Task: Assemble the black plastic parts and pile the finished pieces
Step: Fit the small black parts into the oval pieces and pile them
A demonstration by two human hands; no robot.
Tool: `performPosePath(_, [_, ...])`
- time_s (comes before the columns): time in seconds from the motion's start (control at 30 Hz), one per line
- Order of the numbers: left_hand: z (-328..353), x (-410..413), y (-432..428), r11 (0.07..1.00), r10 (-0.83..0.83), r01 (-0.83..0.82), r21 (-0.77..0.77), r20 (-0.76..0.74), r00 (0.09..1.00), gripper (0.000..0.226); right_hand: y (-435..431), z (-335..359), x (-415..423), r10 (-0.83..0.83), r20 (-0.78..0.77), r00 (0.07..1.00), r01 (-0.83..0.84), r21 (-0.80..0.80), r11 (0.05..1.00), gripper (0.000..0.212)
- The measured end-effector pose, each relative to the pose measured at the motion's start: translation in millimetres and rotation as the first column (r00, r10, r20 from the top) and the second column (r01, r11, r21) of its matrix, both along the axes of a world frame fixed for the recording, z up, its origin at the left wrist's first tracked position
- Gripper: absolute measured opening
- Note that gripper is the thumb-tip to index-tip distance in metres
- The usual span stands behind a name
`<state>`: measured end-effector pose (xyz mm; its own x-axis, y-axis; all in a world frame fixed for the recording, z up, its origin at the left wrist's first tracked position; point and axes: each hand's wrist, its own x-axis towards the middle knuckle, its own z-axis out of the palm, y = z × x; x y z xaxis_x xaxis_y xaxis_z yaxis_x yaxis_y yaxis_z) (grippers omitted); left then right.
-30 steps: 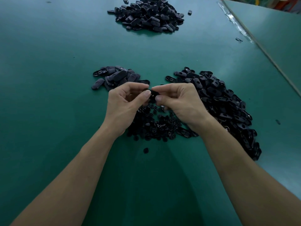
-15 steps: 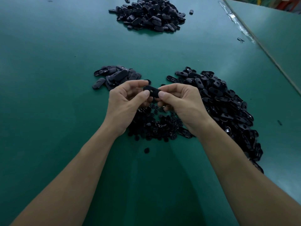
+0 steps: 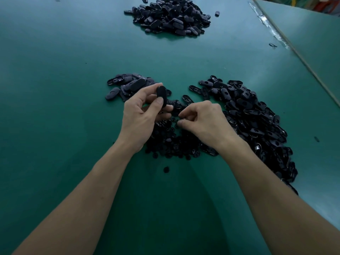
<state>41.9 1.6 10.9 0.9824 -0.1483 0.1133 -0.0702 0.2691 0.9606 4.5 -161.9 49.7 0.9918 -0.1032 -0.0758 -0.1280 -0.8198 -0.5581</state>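
Mid-cycle here, by the look of it. Pinching a smooth black oval plastic piece [image 3: 161, 95] on end between thumb and fingertips of the left hand [image 3: 141, 115], lifted clear of the green table top [image 3: 55, 107], probably to check the fit or keep it ready for a toss onto a pile. Dipping the right hand [image 3: 204, 120] into the heap of small round black plastic inserts [image 3: 174, 144] near the middle of the surface, with fingers curled and thumb and forefinger tips nearly together. Can't tell whether holding an insert or just fishing for one. Explains the layout too: black open oval shells [image 3: 257, 116] heaped toward the right edge, in easy reach of the right hand. Then a small cluster of closed black oval pieces [image 3: 128, 85] just beyond the left hand, and a big mound of black oval pieces [image 3: 171, 15] up at the far edge, presumably finished stock. Guessing next: drop the held piece on a pile, then grab another shell.
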Motion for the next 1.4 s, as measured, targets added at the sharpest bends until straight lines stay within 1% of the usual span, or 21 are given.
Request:
performPosePath(0.07, [0.0,0.4,-0.5,1.0,0.006,-0.006,0.009,0.0,1.0,0.032,1.9,-2.5,1.1,0.009,-0.028,1.0,-0.01,-0.037,0.999,0.017])
performPosePath(0.2, [-1.6,1.6,1.4,0.999,0.007,-0.008,0.037,0.015,1.0,0.036,7.9,-1.7,3.7,0.015,-0.053,0.998,-0.018,-0.049,0.999,0.011])
performPosePath(0.27, [-2.4,1.6,1.7,0.999,0.003,-0.004,0.035,0.013,1.0,0.032,8.4,1.3,5.9,0.023,-0.083,0.996,-0.026,-0.032,0.999,0.009])
performPosePath(0.37, [-3.6,1.6,2.2,1.0,-0.004,0.004,0.028,0.018,1.0,0.023,9.2,4.2,7.8,0.043,-0.088,0.995,-0.044,-0.011,0.999,0.015])
performPosePath(0.47, [-3.6,1.0,2.5,1.0,-0.001,0.0,0.021,0.026,1.0,0.022,9.4,4.9,4.8,0.036,-0.048,0.998,-0.034,0.043,0.998,0.015])
performPosePath(0.63, [-3.1,0.5,2.1,1.0,0.004,-0.004,0.014,0.016,1.0,0.021,3.0,10.0,0.2,-0.026,0.087,0.996,0.013,0.15,0.989,0.017])
performPosePath(0.83, [-4.2,-0.2,1.9,0.999,0.003,-0.004,0.042,0.013,1.0,0.02,0.9,18.0,-2.1,-0.038,0.152,0.988,-0.008,0.292,0.956,0.01])
performPosePath(1.0, [-4.1,0.9,2.8,0.995,-0.003,-0.002,0.105,0.049,0.999,0.023,4.9,22.0,-2.8,-0.071,0.205,0.976,-0.011,0.376,0.926,0.018])
performPosePath(1.07, [-3.8,0.8,3.1,0.993,-0.008,0.001,0.121,0.057,0.998,0.024,6.0,22.5,-2.1,-0.089,0.216,0.972,-0.002,0.39,0.921,0.017])
performPosePath(1.17, [-3.3,0.8,4.2,0.992,-0.015,0.007,0.127,0.058,0.998,0.024,6.7,21.3,-2.0,-0.099,0.201,0.974,0.008,0.412,0.911,0.009])
performPosePath(1.3, [-2.9,-0.1,3.7,0.992,-0.017,0.01,0.125,0.055,0.998,0.024,6.3,19.5,-2.1,-0.098,0.169,0.981,0.019,0.417,0.909,0.016])
performPosePath(1.4, [-2.7,-0.2,3.8,0.992,-0.017,0.01,0.128,0.057,0.998,0.026,6.1,20.7,-2.6,-0.079,0.169,0.982,0.004,0.407,0.913,0.013])
